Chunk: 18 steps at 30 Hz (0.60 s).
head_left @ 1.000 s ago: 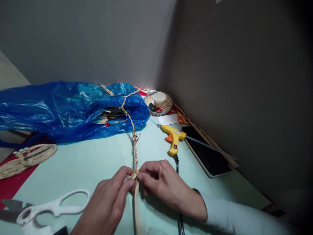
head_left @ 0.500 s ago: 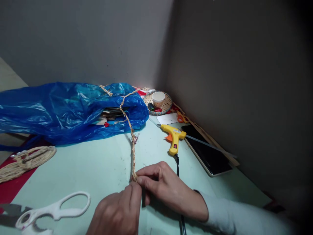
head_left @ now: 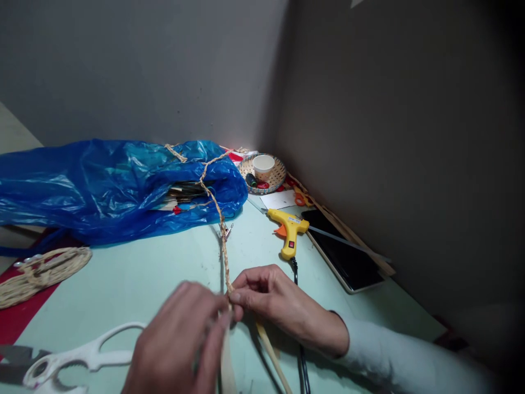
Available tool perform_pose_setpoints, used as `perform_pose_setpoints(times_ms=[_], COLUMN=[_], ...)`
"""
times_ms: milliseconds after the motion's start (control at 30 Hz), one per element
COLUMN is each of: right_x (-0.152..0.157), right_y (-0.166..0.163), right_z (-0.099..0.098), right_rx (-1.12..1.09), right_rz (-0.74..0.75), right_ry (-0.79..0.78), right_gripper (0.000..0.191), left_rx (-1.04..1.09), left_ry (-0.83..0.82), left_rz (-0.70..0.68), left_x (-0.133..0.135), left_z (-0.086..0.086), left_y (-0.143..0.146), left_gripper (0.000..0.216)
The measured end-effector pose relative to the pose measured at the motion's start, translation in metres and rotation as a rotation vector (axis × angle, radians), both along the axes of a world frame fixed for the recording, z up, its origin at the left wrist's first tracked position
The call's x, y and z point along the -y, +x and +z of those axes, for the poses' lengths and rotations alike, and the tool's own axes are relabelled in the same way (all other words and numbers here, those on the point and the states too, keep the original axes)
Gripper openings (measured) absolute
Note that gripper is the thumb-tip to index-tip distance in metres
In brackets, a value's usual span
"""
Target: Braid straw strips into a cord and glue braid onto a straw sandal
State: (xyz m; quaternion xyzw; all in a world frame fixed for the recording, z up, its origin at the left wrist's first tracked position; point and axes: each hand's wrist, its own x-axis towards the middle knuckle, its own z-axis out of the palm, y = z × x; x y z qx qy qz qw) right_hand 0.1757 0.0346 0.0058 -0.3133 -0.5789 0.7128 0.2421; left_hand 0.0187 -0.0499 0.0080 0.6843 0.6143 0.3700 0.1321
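Observation:
A thin braided straw cord [head_left: 223,241] runs from the blue plastic bag [head_left: 102,186] across the pale green table [head_left: 156,273] to my hands. My right hand [head_left: 274,303] pinches the braid's near end between thumb and fingers. My left hand [head_left: 176,342], a little blurred, is closed round loose flat straw strands [head_left: 270,353] that trail from the braid toward me. A small metal clip [head_left: 226,231] hangs on the cord partway along.
White-handled scissors [head_left: 74,358] lie at the lower left. A coiled straw mat [head_left: 41,271] sits on red cloth at the left. A yellow glue gun [head_left: 289,230], a dark tablet [head_left: 344,254], and a woven tray with a white cup [head_left: 263,164] lie toward the corner.
My left hand has shifted left and up over the strands, and a loose strand now fans out to the right below my right hand. My right hand keeps its pinch.

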Motion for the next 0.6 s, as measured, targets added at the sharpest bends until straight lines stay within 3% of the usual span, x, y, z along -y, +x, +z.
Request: perform_pose_setpoints(times_ms=[67,133,233,333,433,600], right_x=[0.000,0.000,-0.001,-0.003,-0.002,0.012], right_y=[0.001,0.002,0.003,0.004,0.008,0.014], right_z=[0.002,0.003,0.002,0.000,0.003,0.008], right_rx=[-0.004,-0.011,-0.007,0.031,0.161,0.508], right_rz=[0.019,0.044,0.086,0.116,0.146,0.129], right_ry=[0.035,0.081,0.140,0.198,0.343,0.837], right_gripper=[0.023,0.025,0.026,0.024,0.022,0.018], left_rx=[0.337,0.669,1.014,1.110,1.075,0.840], left_ry=[-0.326,-0.615,-0.845,-0.899,-0.888,-0.747], left_rz=[0.041,-0.085,-0.209,-0.182,-0.135,-0.061], left_x=[-0.016,-0.028,-0.036,-0.036,-0.032,-0.025], left_z=[0.007,0.005,-0.004,-0.011,-0.013,-0.019], left_y=[-0.010,-0.014,-0.013,-0.009,-0.007,-0.009], left_gripper=[0.019,0.024,0.029,0.033,0.034,0.035])
